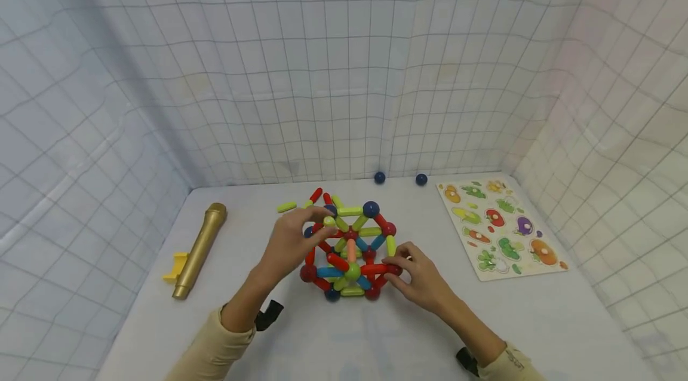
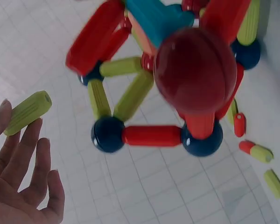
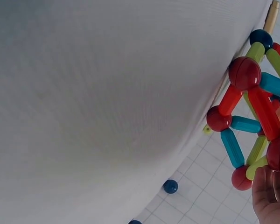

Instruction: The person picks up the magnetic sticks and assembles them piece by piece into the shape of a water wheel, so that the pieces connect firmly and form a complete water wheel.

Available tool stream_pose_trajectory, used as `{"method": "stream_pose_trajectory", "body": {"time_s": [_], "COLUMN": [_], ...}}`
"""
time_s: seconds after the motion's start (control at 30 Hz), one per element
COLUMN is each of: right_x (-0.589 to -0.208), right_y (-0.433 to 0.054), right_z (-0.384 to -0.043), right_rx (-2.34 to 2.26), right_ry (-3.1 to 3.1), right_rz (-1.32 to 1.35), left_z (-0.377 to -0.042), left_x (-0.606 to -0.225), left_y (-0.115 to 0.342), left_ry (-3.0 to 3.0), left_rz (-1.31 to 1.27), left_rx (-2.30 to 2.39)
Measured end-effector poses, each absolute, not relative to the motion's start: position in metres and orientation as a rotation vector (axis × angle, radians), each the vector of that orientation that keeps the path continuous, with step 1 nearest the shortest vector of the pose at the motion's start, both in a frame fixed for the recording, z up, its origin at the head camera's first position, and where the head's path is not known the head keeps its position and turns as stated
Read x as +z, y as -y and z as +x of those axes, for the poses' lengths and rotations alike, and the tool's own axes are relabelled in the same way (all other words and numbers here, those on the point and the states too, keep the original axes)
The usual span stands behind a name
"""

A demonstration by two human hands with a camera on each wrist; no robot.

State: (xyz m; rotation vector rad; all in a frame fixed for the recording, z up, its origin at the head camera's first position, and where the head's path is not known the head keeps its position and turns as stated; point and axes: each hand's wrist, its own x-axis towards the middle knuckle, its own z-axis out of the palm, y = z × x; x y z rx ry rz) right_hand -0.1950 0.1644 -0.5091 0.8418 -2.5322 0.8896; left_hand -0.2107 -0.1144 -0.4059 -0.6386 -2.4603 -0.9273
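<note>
A frame of magnetic rods and balls (image 1: 351, 234) stands on the table between the hands, in red, green, blue and dark blue. My left hand (image 1: 290, 242) is raised at the frame's left side and pinches a yellow-green magnetic rod (image 2: 28, 112) between thumb and fingers. In the left wrist view that rod is apart from the frame. At the frame's right front, my right hand (image 1: 421, 280) grips a dark red ball (image 3: 279, 153) with thumb and fingertips. A red rod (image 1: 374, 269) runs from this ball to a green ball (image 1: 352, 272).
Loose rods (image 1: 287, 206) lie behind the frame on the left. Two dark blue balls (image 1: 380, 177) sit by the back wall. A vegetable puzzle board (image 1: 473, 232) lies right; a gold microphone (image 1: 200, 252) and yellow piece (image 1: 175, 267) lie left. Gridded cloth walls surround the table.
</note>
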Motion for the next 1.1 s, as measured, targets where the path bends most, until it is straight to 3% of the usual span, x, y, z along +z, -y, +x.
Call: {"method": "stream_pose_trajectory", "body": {"time_s": [0.13, 0.33, 0.87, 1.0, 1.1], "right_x": [-0.508, -0.51, -0.509, -0.503, -0.5], "right_y": [-0.164, -0.164, -0.162, -0.168, -0.179], "right_z": [-0.196, -0.197, -0.205, -0.235, -0.281], "right_rx": [0.872, 0.852, 0.898, 1.017, 1.072], "right_ry": [2.518, 2.497, 2.465, 2.469, 2.509], "right_rz": [0.848, 0.86, 0.906, 0.769, 0.483], "left_z": [-0.193, -0.192, -0.201, -0.201, -0.201], "left_x": [-0.416, -0.434, -0.459, -0.464, -0.467], "left_y": [0.093, 0.073, 0.079, 0.081, 0.079], "left_ry": [2.483, 2.564, 2.794, 2.825, 2.819], "left_rz": [-0.744, -0.783, -0.775, -0.754, -0.738], "left_rx": [-0.873, -0.785, -0.852, -1.019, -1.067]}}
